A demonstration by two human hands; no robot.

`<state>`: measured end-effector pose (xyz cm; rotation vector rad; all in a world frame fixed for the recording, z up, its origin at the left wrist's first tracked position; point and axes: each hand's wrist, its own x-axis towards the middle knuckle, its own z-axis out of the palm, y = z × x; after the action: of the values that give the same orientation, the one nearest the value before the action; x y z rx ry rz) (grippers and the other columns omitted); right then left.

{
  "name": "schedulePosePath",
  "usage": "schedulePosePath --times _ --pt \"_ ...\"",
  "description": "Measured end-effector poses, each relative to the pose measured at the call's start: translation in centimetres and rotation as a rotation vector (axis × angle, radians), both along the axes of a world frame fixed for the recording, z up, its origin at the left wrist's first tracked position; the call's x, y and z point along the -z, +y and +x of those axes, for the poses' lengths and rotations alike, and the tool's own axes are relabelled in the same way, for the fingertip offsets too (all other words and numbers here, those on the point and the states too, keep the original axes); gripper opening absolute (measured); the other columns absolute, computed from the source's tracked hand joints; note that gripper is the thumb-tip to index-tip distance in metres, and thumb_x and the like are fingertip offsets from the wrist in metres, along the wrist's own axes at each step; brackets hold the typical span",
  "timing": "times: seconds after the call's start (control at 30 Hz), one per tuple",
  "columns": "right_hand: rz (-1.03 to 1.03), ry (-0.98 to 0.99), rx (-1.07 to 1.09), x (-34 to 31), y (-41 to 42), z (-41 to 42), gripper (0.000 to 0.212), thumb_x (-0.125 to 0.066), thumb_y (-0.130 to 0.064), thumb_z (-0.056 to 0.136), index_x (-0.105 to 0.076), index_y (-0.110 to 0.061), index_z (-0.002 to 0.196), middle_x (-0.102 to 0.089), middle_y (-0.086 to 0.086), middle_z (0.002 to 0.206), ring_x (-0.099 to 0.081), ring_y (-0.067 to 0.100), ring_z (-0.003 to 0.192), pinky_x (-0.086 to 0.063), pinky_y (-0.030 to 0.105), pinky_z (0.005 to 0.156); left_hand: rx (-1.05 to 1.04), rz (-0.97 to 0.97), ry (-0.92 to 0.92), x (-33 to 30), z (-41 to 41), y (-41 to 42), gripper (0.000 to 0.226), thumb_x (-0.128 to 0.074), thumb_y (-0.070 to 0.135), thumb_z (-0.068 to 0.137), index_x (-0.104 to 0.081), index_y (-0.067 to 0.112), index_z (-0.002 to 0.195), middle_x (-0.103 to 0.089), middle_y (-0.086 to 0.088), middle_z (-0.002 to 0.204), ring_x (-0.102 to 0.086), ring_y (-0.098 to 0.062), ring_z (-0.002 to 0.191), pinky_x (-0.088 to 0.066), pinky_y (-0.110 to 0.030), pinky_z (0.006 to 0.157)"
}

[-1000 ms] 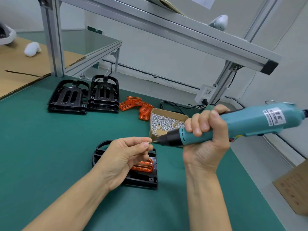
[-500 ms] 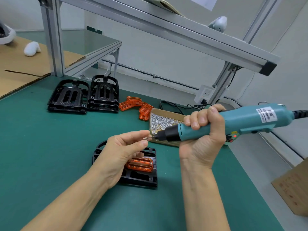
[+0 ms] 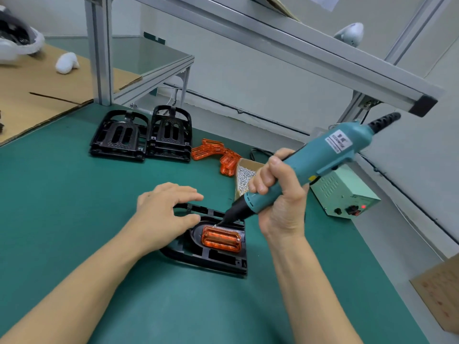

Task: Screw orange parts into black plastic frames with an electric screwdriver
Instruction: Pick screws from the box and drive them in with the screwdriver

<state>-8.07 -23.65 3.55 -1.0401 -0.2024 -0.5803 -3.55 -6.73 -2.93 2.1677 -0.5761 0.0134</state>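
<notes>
Both hands have dropped from mid-air to the work: the right hand grips the teal screwdriver, tilted down-left, its tip now at the upper left corner of the orange part. That part sits in the black frame at centre frame. The left hand rests on the frame's left side, fingers loosely spread, holding nothing. Just behind the right hand sits a box of screws, with spare orange parts and stacked black frames further up-left. A power box stands right. Open green mat fills the lower left
</notes>
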Motion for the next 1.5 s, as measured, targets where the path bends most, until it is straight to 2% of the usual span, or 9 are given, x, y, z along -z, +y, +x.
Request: schedulePosePath --times 0.17,0.4,0.6,0.87,1.13,1.3,1.4,1.5 --pt "-0.084 0.048 -0.032 0.5 0.9 0.9 0.022 -0.055 -0.003 0.079 -0.059 -0.024 0.07 -0.038 -0.003 0.049 -0.035 0.012 0.04 -0.036 0.022 0.047 0.043 0.042 0.04 0.7 0.3 -0.1 0.042 -0.071 0.025 0.08 -0.061 0.035 0.12 -0.05 0.019 0.135 -0.028 -0.005 0.135 -0.02 -0.044 0.114" --pt "-0.16 0.074 -0.071 1.0 1.2 1.6 0.017 -0.061 -0.006 0.075 -0.057 -0.022 0.072 -0.038 -0.001 0.05 -0.035 0.014 0.04 -0.037 0.022 0.047 0.073 0.013 0.049 1.3 0.4 -0.3 0.046 -0.067 0.015 0.08 -0.061 0.029 0.124 -0.049 0.015 0.136 -0.033 -0.004 0.132 -0.024 -0.024 0.109" --pt "-0.222 0.091 -0.083 0.9 1.4 2.0 0.018 -0.055 -0.002 0.08 -0.054 -0.019 0.074 -0.037 -0.001 0.05 -0.035 0.014 0.04 -0.037 0.022 0.047 0.071 0.004 0.066 1.3 0.4 -0.4 0.045 -0.066 0.013 0.081 -0.061 0.027 0.123 -0.049 0.013 0.137 -0.035 -0.006 0.131 -0.027 -0.026 0.108" --pt "-0.389 0.12 -0.24 0.2 2.4 3.1 0.012 -0.056 -0.001 0.079 -0.052 -0.013 0.081 -0.041 -0.002 0.048 -0.035 0.013 0.038 -0.037 0.021 0.046 0.068 -0.004 0.098 1.2 0.5 -0.5 0.043 -0.066 0.012 0.08 -0.063 0.024 0.122 -0.05 0.012 0.138 -0.038 -0.006 0.13 -0.03 -0.026 0.107" --pt "-0.347 0.106 -0.216 0.8 2.1 2.8 0.021 -0.057 -0.002 0.08 -0.049 -0.014 0.095 -0.043 -0.004 0.047 -0.036 0.012 0.039 -0.038 0.022 0.047 0.069 0.005 0.103 1.2 0.3 -0.5 0.044 -0.064 0.012 0.081 -0.062 0.023 0.124 -0.047 0.013 0.14 -0.039 -0.006 0.13 -0.033 -0.027 0.106" --pt "-0.365 0.084 -0.217 0.9 2.1 2.6 0.021 -0.059 -0.003 0.081 -0.048 -0.018 0.092 -0.044 -0.006 0.048 -0.037 0.012 0.04 -0.039 0.022 0.048 0.057 0.019 0.095 1.2 0.3 -0.6 0.043 -0.063 0.012 0.081 -0.062 0.023 0.123 -0.048 0.015 0.139 -0.037 -0.006 0.129 -0.034 -0.03 0.106" --pt "-0.389 0.058 -0.229 1.0 2.1 2.6 0.019 -0.063 -0.01 0.078 -0.049 -0.019 0.089 -0.045 -0.007 0.048 -0.038 0.011 0.04 -0.04 0.022 0.049 0.052 0.02 0.094 1.2 0.2 -0.6 0.043 -0.063 0.013 0.081 -0.063 0.022 0.122 -0.048 0.015 0.138 -0.037 -0.007 0.13 -0.033 -0.03 0.106" --pt "-0.38 0.053 -0.226 1.1 2.0 2.6 0.02 -0.061 -0.005 0.079 -0.051 -0.022 0.08 -0.044 -0.006 0.048 -0.037 0.012 0.04 -0.04 0.022 0.049 0.046 0.023 0.098 1.2 0.2 -0.6 0.043 -0.063 0.013 0.081 -0.063 0.022 0.123 -0.048 0.016 0.138 -0.038 -0.008 0.128 -0.035 -0.031 0.104"
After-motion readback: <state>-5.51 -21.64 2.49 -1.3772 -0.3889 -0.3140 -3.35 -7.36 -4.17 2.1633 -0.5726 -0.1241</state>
